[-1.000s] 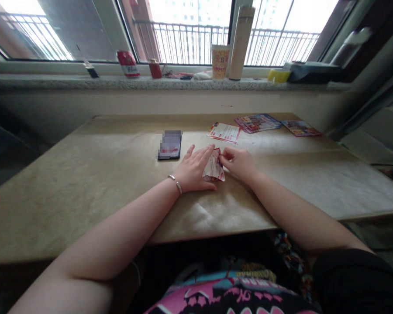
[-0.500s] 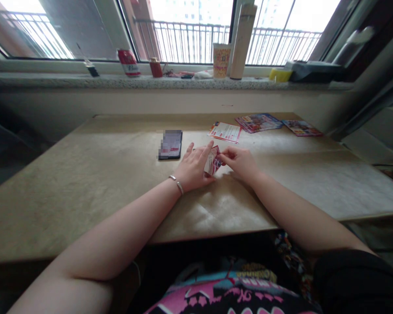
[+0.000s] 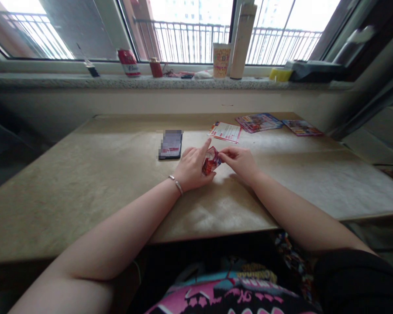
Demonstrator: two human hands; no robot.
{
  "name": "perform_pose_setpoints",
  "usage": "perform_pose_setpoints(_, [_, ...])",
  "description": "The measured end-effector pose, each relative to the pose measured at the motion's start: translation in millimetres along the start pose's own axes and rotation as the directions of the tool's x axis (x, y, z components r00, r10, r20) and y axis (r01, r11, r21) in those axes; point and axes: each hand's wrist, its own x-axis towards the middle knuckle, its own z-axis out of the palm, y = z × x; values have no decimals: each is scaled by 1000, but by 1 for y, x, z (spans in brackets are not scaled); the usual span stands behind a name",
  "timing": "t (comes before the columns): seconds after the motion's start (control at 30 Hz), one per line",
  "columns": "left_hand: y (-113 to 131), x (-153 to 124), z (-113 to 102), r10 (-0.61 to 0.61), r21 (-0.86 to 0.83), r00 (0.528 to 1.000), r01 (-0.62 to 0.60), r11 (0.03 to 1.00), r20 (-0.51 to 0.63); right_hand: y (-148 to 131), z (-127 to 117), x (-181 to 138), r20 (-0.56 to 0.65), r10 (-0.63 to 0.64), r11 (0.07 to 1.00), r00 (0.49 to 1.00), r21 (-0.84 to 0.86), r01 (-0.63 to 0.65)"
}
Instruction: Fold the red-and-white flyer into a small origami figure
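Note:
A small card [image 3: 211,163] with red, colourful printing is held a little above the table, between my two hands. Behind its left part, my left hand [image 3: 192,168] grips it, the thumb low at its bottom edge and the index finger stretched out away from me. With thumb and fingertips pinched, my right hand [image 3: 238,161] has hold of the card's upper right edge. Whether it is one card or several together I cannot make out. Just beyond lie white printed cards [image 3: 225,132] with red marks.
A phone [image 3: 171,145] lies left of my hands. Colourful packs [image 3: 259,122] overlap at the table's [image 3: 85,187] back right, with another pack [image 3: 301,127] beside them. On the windowsill stand a red can [image 3: 128,63], a paper cup [image 3: 221,61] and a tall cylinder [image 3: 243,41].
The card face between my hands has gone from mostly white and pink to a red picture. My left fingers have curled in, leaving the index finger extended. My right hand has barely moved.

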Motion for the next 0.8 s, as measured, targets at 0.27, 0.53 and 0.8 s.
perform_pose_setpoints(0.27, [-2, 1, 3, 6, -15, 999, -5, 1000, 36, 2, 2, 1, 20, 49, 994, 999, 98, -50])
perform_pose_setpoints(0.53, [-2, 1, 0, -106, -138, 994, 100, 985, -37, 3, 2, 2, 45, 30, 990, 999, 137, -36])
perform_pose_setpoints(0.8, [-10, 0, 4, -145, -269, 980, 106, 957, -132, 5, 3, 3, 132, -29, 971, 991, 237, -3])
